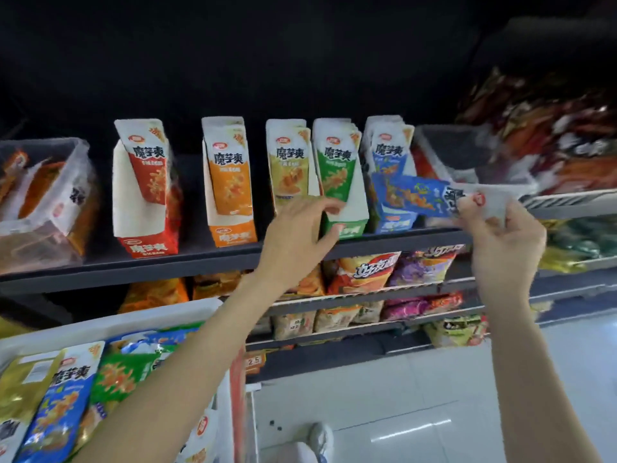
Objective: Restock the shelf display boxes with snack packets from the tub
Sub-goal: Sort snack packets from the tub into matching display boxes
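Several display boxes stand in a row on the dark shelf (200, 259): red (147, 235), orange (233, 228), yellow (289, 162), green (347, 225) and blue (394, 222), each with upright packets. My left hand (300, 232) grips the front of the green box, thumb on its lower face and fingers over its top edge. My right hand (500, 242) pinches the white end of a blue snack packet (417, 197), held sideways in front of the blue box. The white tub (110, 322) at lower left holds blue, green and yellow packets.
A clear bin (43, 202) of orange packets sits at the shelf's left end. Another clear bin (467, 155) with red packets is at right. Lower shelves carry chip bags (367, 272). White floor tiles (400, 396) lie below, with a shoe visible.
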A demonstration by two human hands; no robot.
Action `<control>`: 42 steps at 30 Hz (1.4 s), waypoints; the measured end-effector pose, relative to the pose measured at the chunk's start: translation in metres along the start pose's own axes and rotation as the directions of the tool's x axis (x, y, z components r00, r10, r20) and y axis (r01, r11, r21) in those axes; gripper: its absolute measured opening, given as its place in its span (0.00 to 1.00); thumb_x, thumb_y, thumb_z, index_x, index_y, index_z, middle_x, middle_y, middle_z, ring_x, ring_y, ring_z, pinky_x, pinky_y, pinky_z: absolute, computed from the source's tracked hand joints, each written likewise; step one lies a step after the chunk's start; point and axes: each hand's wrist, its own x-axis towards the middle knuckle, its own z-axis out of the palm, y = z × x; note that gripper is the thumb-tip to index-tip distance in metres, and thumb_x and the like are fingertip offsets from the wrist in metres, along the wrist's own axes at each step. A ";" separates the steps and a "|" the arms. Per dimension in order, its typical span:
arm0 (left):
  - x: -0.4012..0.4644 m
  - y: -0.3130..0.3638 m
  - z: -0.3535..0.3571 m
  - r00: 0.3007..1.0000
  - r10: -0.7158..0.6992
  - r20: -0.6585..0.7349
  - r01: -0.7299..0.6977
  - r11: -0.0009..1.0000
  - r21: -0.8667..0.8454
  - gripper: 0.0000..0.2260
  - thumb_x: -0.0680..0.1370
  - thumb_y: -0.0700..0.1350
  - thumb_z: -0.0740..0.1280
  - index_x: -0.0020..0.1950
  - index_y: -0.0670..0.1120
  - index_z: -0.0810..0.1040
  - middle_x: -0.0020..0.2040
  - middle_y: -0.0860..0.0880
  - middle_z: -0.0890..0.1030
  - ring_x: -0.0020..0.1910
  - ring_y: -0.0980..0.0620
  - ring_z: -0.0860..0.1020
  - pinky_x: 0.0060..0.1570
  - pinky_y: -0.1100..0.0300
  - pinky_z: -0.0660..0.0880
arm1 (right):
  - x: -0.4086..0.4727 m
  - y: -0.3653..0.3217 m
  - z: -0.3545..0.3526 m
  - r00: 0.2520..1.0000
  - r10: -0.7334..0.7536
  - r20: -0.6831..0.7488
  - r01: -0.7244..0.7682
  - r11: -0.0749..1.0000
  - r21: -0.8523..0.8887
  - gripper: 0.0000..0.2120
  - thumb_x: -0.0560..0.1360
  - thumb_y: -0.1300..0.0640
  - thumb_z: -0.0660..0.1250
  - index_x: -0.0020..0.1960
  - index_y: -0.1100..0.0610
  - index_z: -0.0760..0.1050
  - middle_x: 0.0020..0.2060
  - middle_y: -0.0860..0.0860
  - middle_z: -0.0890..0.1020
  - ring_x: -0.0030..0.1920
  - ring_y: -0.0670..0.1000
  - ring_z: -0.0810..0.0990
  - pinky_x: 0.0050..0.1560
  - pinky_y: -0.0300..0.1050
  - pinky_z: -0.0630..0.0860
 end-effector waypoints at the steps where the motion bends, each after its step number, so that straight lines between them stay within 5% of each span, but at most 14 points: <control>1: 0.015 0.002 0.012 0.999 0.014 0.051 -0.016 0.999 0.042 0.12 0.77 0.47 0.68 0.60 0.51 0.77 0.56 0.56 0.79 0.59 0.54 0.73 0.58 0.62 0.65 | 0.016 0.003 -0.004 0.998 -0.047 -0.038 0.046 0.998 -0.051 0.09 0.77 0.55 0.68 0.38 0.50 0.74 0.27 0.34 0.76 0.30 0.33 0.70 0.38 0.29 0.68; 5: 0.063 0.007 0.060 0.980 0.093 0.178 -0.137 0.959 0.250 0.17 0.77 0.53 0.65 0.64 0.50 0.75 0.62 0.51 0.76 0.64 0.49 0.71 0.63 0.54 0.61 | 0.086 0.026 0.001 0.978 -0.208 -0.003 0.196 0.927 -0.319 0.15 0.77 0.49 0.63 0.38 0.58 0.73 0.28 0.53 0.76 0.32 0.55 0.73 0.39 0.48 0.72; 8: 0.083 0.004 0.086 0.967 0.140 0.211 -0.216 0.892 0.398 0.22 0.76 0.57 0.66 0.66 0.49 0.74 0.64 0.49 0.74 0.66 0.46 0.69 0.68 0.47 0.59 | 0.127 0.036 0.026 0.942 -0.277 0.192 0.337 0.784 -0.522 0.10 0.76 0.53 0.65 0.47 0.61 0.77 0.32 0.59 0.78 0.36 0.60 0.76 0.38 0.49 0.69; 12: 0.094 0.000 0.100 0.966 0.170 0.193 -0.245 0.839 0.486 0.20 0.72 0.58 0.70 0.58 0.48 0.79 0.61 0.47 0.77 0.63 0.44 0.71 0.66 0.44 0.62 | 0.157 0.045 0.063 0.846 -0.131 0.516 0.470 0.641 -0.607 0.15 0.76 0.56 0.66 0.61 0.58 0.76 0.50 0.62 0.81 0.51 0.64 0.78 0.49 0.53 0.73; 16: 0.095 -0.007 0.104 0.964 0.208 0.165 -0.262 0.843 0.470 0.13 0.69 0.54 0.74 0.48 0.48 0.82 0.57 0.46 0.79 0.59 0.43 0.75 0.65 0.43 0.65 | 0.170 0.060 0.092 0.745 -0.024 0.667 0.568 0.546 -0.615 0.17 0.76 0.61 0.65 0.64 0.58 0.72 0.54 0.63 0.78 0.54 0.65 0.76 0.49 0.52 0.72; 20: 0.096 -0.010 0.103 0.964 0.212 0.163 -0.264 0.856 0.446 0.10 0.69 0.52 0.74 0.46 0.48 0.82 0.56 0.46 0.80 0.58 0.43 0.76 0.65 0.43 0.65 | 0.177 0.071 0.106 0.774 -0.107 0.624 0.544 0.618 -0.568 0.19 0.74 0.64 0.67 0.64 0.58 0.72 0.59 0.57 0.77 0.55 0.60 0.77 0.52 0.51 0.74; 26: 0.097 -0.011 0.104 0.968 0.201 0.150 -0.246 0.877 0.413 0.11 0.73 0.51 0.71 0.50 0.47 0.82 0.58 0.47 0.79 0.60 0.44 0.74 0.66 0.44 0.64 | 0.160 0.084 0.095 0.858 -0.401 0.321 0.507 0.760 -0.406 0.14 0.71 0.69 0.67 0.56 0.61 0.77 0.57 0.57 0.75 0.56 0.55 0.75 0.51 0.39 0.71; 31: 0.089 -0.004 0.091 0.987 0.160 0.029 -0.162 0.963 0.215 0.11 0.77 0.49 0.66 0.57 0.48 0.80 0.56 0.50 0.80 0.60 0.49 0.74 0.65 0.51 0.65 | 0.106 0.077 0.071 0.904 -0.353 0.241 0.414 0.865 -0.284 0.11 0.74 0.66 0.65 0.56 0.61 0.78 0.52 0.54 0.79 0.53 0.50 0.78 0.52 0.40 0.74; 35: 0.055 0.008 0.048 0.984 0.078 -0.162 -0.091 0.993 -0.078 0.09 0.79 0.47 0.63 0.52 0.45 0.80 0.44 0.55 0.82 0.46 0.57 0.78 0.48 0.55 0.75 | 0.040 0.049 0.063 0.936 -0.234 0.265 0.273 0.954 -0.122 0.08 0.78 0.61 0.65 0.55 0.59 0.79 0.45 0.49 0.83 0.45 0.43 0.80 0.49 0.36 0.77; 38: 0.004 0.002 0.007 0.954 -0.017 -0.299 -0.053 0.973 -0.224 0.10 0.80 0.46 0.61 0.48 0.43 0.80 0.35 0.59 0.77 0.34 0.60 0.78 0.35 0.60 0.75 | -0.017 0.025 0.073 0.889 -0.189 0.417 0.231 0.971 -0.054 0.06 0.78 0.58 0.65 0.53 0.56 0.80 0.39 0.47 0.83 0.41 0.43 0.81 0.44 0.37 0.78; 42: -0.086 -0.029 -0.045 0.925 -0.106 -0.365 0.059 0.989 -0.137 0.08 0.79 0.45 0.60 0.47 0.46 0.79 0.36 0.61 0.76 0.35 0.63 0.76 0.38 0.68 0.71 | -0.091 0.007 0.109 0.678 -0.217 0.702 0.288 0.957 0.018 0.06 0.77 0.57 0.65 0.51 0.55 0.80 0.41 0.46 0.83 0.41 0.44 0.81 0.41 0.44 0.79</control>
